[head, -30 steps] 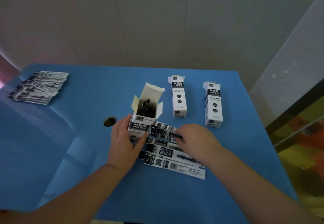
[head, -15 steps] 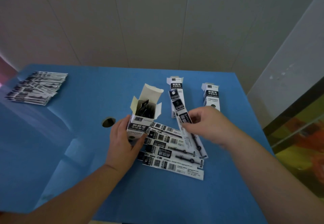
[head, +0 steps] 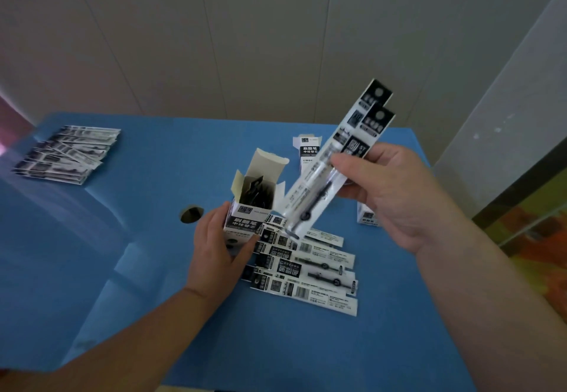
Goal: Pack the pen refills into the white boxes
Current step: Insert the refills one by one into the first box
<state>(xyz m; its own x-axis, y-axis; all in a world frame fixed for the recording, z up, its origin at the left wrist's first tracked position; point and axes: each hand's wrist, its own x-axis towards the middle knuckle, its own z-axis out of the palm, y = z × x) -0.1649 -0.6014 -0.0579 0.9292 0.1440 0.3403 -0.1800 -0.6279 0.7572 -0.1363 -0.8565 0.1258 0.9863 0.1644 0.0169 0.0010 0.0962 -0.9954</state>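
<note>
Centre frame, our left hand (head: 219, 249) grips the open box (head: 250, 213); our right hand (head: 385, 190) pinches two refill packets (head: 334, 161). We should align them, then slide them in lower-end first.

blue table (head: 153, 269) with round hole (head: 191, 214).

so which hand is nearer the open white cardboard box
Left. The left hand grips the open white cardboard box; the right hand is raised beside it, holding packaged refills.
</note>
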